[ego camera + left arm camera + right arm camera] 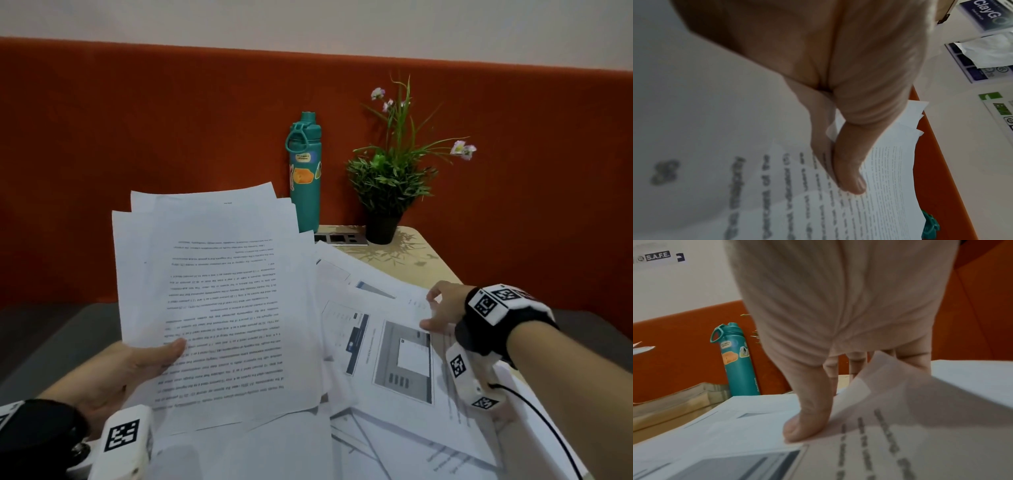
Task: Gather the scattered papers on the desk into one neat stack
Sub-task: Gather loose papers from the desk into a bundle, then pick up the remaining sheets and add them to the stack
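The left hand (113, 373) holds a fanned bundle of text sheets (219, 301) raised off the surface (404, 253), thumb pressed on the top page and the other fingers hidden underneath. In the left wrist view the far corners of that bundle are visibly staggered, so the pinch sits near 1 edge only. The right hand (445, 311) grasps the corner of a printed sheet with a grey screenshot (404, 356), thumb on top and fingers (857, 363) curled beneath the lifted flap; the rest of that sheet lies among the loose papers (394, 438) spread over the near right part of the surface.

Judged from here, the likeliest slip is the fanned bundle sliding apart (a 1-edge pinch gives the lower pages little support), dropping sheets back onto the pile. Pulling the screenshot page by its corner could crease it or drag overlapping neighbours toward the near edge and off it. A wide sweep to the back might also knock the teal bottle (305, 171) or the potted plant (387, 192), both standing just beyond the papers.
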